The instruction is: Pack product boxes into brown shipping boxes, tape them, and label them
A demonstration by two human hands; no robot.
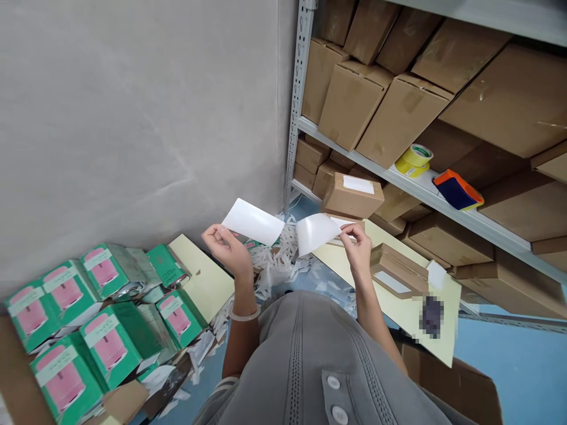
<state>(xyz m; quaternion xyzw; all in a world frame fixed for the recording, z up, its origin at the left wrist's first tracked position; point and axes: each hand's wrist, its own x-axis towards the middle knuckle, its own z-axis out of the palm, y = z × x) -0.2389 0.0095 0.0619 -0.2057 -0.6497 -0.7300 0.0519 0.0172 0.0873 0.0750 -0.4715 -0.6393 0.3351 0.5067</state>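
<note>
A person in a grey top, seen from their own head camera, holds a white sheet in each hand. The left hand, a pale bangle at its wrist, has its thumb and fingers closed on the lower left corner of a glossy label. The right hand pinches the right end of a thin, curling backing sheet between thumb and fingertips. The two sheets hang in the air, near each other but apart.

Below and to the right is a cream board. A carton with a white sticker lies across its middle; a small white card sits by its right edge, and a dark, pixelated item is near its closest corner. At the board's far end, a second carton rests upon another.

On the left, green boxes with pink pictures stand in rows. White paper strips litter the blue floor. Upper right, a shelf carries brown boxes, with yellow tape at its front edge
</note>
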